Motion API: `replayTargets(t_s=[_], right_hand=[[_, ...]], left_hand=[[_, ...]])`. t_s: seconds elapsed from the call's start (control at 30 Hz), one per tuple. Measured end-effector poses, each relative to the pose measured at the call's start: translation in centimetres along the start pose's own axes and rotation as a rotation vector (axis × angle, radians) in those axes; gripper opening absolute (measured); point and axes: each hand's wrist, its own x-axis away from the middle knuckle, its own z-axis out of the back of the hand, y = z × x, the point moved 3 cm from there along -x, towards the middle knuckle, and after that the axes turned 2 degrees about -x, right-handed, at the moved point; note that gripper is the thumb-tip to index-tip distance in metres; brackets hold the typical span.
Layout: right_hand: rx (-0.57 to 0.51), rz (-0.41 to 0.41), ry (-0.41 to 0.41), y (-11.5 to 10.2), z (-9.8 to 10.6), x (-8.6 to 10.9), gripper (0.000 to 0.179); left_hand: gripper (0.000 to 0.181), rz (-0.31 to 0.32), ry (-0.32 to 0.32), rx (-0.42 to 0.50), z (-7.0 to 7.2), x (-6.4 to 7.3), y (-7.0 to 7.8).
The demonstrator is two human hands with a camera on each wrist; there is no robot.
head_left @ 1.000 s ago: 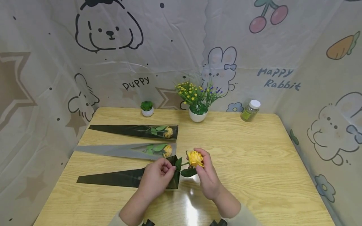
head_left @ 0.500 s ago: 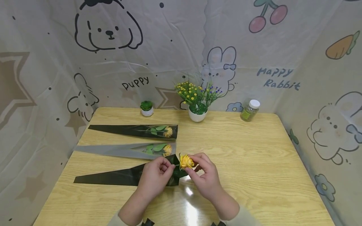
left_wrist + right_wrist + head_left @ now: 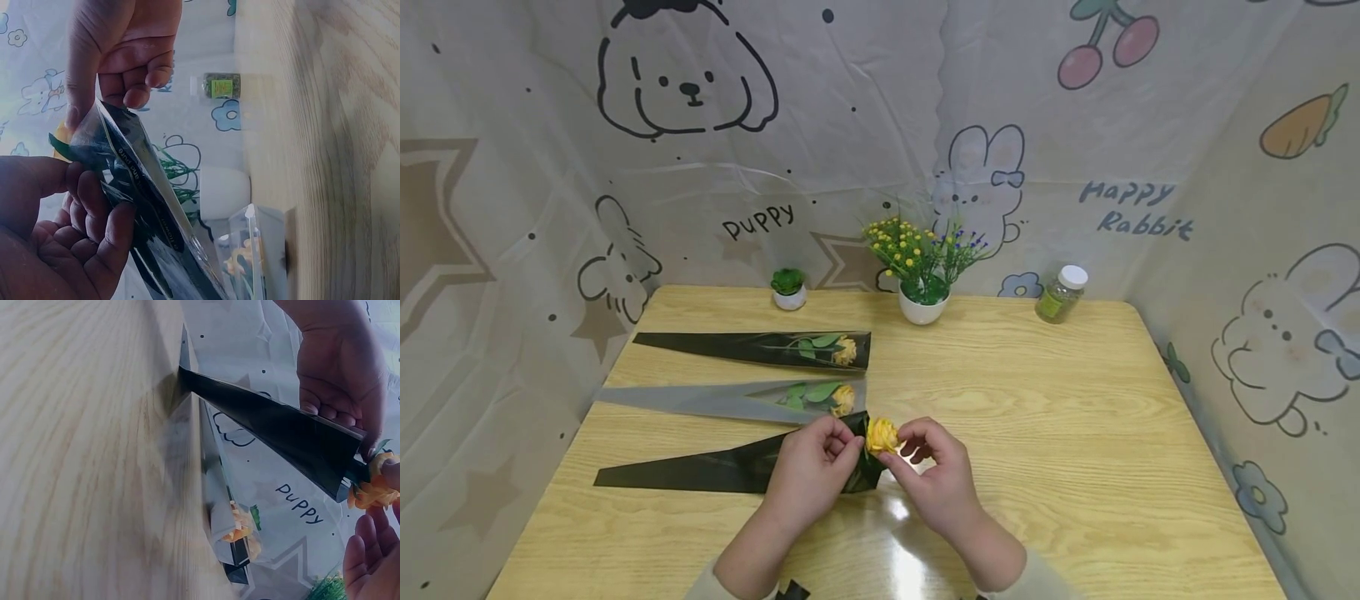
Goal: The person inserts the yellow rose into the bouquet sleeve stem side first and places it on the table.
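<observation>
A yellow rose [image 3: 882, 435] with green leaves is at the wide mouth of a long black flower sleeve [image 3: 700, 472], its stem and most leaves hidden inside. My left hand [image 3: 808, 467] pinches the sleeve near its opening. With thumb and fingers, my right hand [image 3: 943, 475] holds the bloom from the right. In the right wrist view the rose [image 3: 375, 484] sticks out of the sleeve mouth, and the sleeve [image 3: 269, 425] slants down to its narrow end. Pale lettering shows on the sleeve [image 3: 144, 194] in the left wrist view.
Beyond the hands lie a grey sleeve [image 3: 700, 397] and a black sleeve [image 3: 722, 347], each with a yellow rose inside. Along the back edge of the wooden table [image 3: 1075, 433] stand a small potted succulent [image 3: 788, 288], a white pot of flowers [image 3: 923, 310] and a lidded jar [image 3: 1061, 295].
The rose and my right hand have moved left toward the sleeve; the stem and leaves have slid into its mouth. My left hand keeps its place, while the sleeve's narrow end has shifted slightly left.
</observation>
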Motion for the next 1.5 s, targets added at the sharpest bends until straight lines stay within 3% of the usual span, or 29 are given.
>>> replayTargets(t_s=[0.8, 1.23, 1.5], right_hand=[[0.054, -0.156, -0.052, 1.0, -0.9, 0.9, 0.023], [0.028, -0.248, -0.173, 1.2, -1.6, 1.1, 0.008], [-0.036, -0.421, -0.295, 2.4, -2.3, 1.2, 0.018]], left_hand=[[0.016, -0.006, 0.019, -0.011, 0.1, 0.0, 0.2], [0.015, -0.018, 0.023, -0.021, 0.3, 0.0, 0.2], [0.016, -0.041, 0.025, -0.079, 0.4, -0.1, -0.2]])
